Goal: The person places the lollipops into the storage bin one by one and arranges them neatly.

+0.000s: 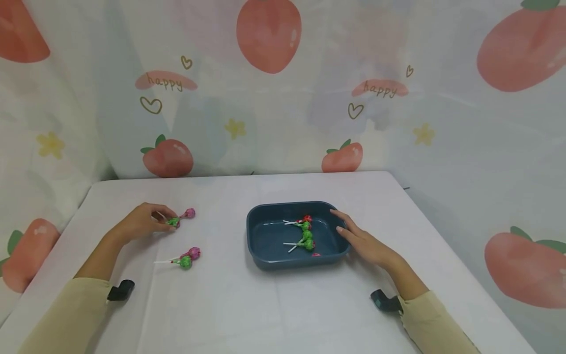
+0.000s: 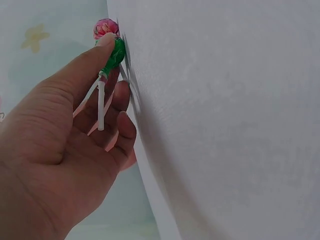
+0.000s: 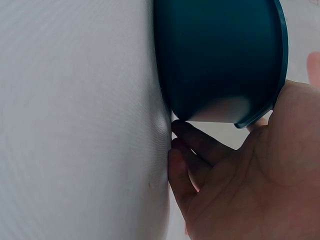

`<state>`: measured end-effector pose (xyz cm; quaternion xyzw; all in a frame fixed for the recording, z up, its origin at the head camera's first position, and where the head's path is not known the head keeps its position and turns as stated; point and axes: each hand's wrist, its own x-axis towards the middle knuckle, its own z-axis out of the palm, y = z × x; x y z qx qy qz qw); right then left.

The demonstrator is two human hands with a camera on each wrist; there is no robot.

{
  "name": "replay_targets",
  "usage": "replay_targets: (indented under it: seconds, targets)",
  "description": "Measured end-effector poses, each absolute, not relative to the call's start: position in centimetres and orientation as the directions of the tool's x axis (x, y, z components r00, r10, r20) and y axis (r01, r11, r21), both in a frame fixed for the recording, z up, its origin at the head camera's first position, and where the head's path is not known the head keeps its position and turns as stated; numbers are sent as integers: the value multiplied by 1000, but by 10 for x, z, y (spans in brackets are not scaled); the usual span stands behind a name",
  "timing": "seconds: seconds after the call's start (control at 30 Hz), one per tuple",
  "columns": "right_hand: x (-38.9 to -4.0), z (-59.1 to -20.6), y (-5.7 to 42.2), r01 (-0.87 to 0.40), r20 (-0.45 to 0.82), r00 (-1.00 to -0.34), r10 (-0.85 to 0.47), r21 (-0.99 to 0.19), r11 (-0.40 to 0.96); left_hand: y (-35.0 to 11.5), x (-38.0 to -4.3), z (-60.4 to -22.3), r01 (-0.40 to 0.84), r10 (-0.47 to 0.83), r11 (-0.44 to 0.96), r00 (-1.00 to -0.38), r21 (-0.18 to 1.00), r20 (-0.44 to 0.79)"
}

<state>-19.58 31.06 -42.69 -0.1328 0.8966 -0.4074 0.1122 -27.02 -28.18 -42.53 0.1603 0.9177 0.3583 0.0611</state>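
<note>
One green lollipop [image 1: 173, 222] pinched between thumb and fingers of my left hand [image 1: 146, 221], on the left of the counter [image 1: 212, 309]; pink lollipop [image 1: 190, 213] right beside it. Green-and-pink pair [image 1: 185, 262] lies nearer me. My right hand [image 1: 368, 245], fingers loosely extended, touches the right end of the blue dish [image 1: 265, 236]; several lollipops [image 1: 306, 236] lie inside.

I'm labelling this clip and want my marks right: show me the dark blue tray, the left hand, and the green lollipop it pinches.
Dark blue tray [image 1: 267, 239]: head view, on its bare inner floor.
Left hand [image 1: 142, 222]: head view, on its back.
Green lollipop [image 2: 118, 53]: left wrist view, on its wrapped head.
</note>
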Motion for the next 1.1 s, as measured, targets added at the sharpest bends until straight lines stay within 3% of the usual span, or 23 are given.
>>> replay_targets:
  seconds: [1.1]
  targets:
    - [-197, -428, 311, -140, -96, -942, -320, -757, 638, -273, -271, -415, 287, 345, 716, -938, 636, 34]
